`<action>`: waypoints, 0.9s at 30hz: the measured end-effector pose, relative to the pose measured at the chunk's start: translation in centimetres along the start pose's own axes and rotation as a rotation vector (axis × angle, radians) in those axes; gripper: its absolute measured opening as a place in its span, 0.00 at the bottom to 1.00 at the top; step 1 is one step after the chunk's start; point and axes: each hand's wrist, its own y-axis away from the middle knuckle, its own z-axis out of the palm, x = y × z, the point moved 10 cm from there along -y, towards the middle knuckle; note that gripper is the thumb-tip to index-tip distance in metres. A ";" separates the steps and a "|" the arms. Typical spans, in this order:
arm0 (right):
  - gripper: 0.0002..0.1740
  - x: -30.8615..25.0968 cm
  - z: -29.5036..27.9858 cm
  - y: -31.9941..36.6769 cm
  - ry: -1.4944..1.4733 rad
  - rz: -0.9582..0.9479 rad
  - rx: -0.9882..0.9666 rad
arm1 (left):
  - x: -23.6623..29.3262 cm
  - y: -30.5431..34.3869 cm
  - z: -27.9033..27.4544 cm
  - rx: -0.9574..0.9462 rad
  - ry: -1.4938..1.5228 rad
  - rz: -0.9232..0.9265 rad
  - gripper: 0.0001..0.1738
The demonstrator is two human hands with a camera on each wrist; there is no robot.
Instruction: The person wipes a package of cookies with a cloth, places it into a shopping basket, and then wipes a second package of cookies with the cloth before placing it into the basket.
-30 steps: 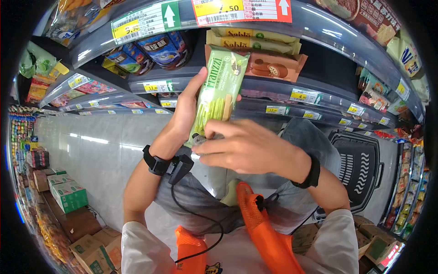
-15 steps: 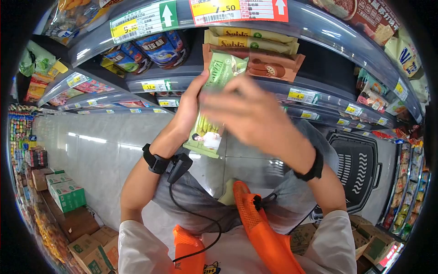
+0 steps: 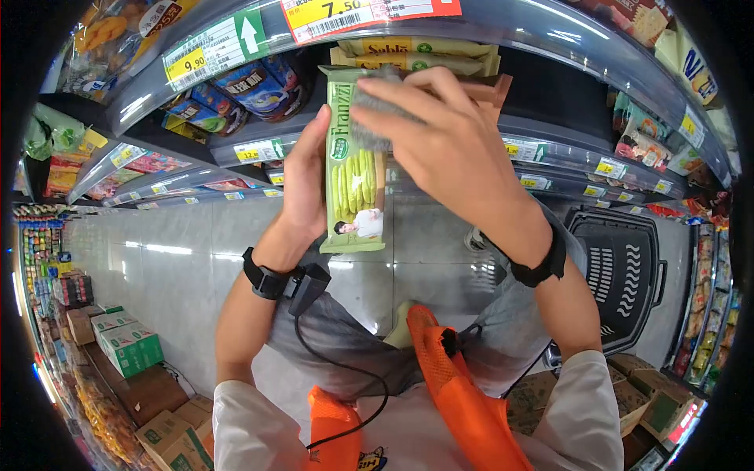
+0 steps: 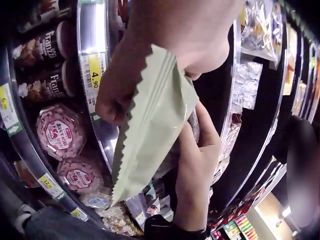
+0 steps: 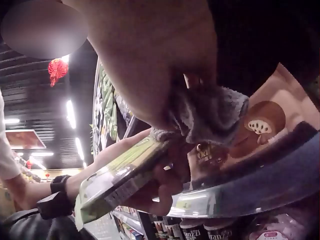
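A green Franzzi biscuit packet [image 3: 353,184] stands nearly upright in the head view, held along its side by my left hand [image 3: 303,184]. My right hand [image 3: 463,153] pinches a grey cloth [image 5: 215,115] and presses it on the packet's upper front, covering part of the print. In the left wrist view the packet's pale green crimped end [image 4: 150,125] faces the camera, between both hands. The right wrist view shows the cloth bunched under the fingers at the packet's end, with the left hand's fingers [image 5: 162,190] beneath the packet.
Right behind the hands is a shelf with yellow Sablo packets [image 3: 408,56] and a brown packet [image 5: 270,122]. Blue cans [image 3: 263,86] stand to the left. A price rail [image 3: 377,20] runs above. On the floor at right lies a black basket [image 3: 616,275]; cartons [image 3: 129,345] sit at left.
The right hand with the cloth has moved from the packet's lower end up to its top part. The packet has turned more upright, and the head view has shifted slightly.
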 end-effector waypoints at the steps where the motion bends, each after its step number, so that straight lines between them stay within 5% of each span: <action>1: 0.23 0.2 -0.2 0.0 0.028 0.016 0.022 | -0.2 0.0 -0.3 0.041 -0.005 -0.008 0.29; 9: 0.27 -0.9 -2.2 -0.1 -0.088 0.014 0.229 | -1.5 0.9 -0.4 0.145 -0.156 0.005 0.30; 12: 0.26 -2.7 -1.4 0.2 -0.147 -0.060 0.159 | -0.6 0.9 0.0 0.257 -0.012 0.101 0.30; 15: 0.24 -4.7 0.4 1.0 -0.124 -0.013 0.054 | 0.3 -0.1 0.0 0.119 0.144 0.047 0.27; 20: 0.18 -7.8 1.2 2.4 -0.194 -0.179 0.015 | 3.0 0.4 -2.0 0.272 0.007 0.160 0.31; 24: 0.06 -9.6 3.1 3.8 -0.350 -0.374 -0.269 | 2.3 0.1 -0.9 0.088 0.007 0.113 0.29; 27: 0.05 -7.4 2.9 3.3 -0.457 -0.273 -0.300 | 1.7 0.2 0.0 0.094 -0.050 0.098 0.29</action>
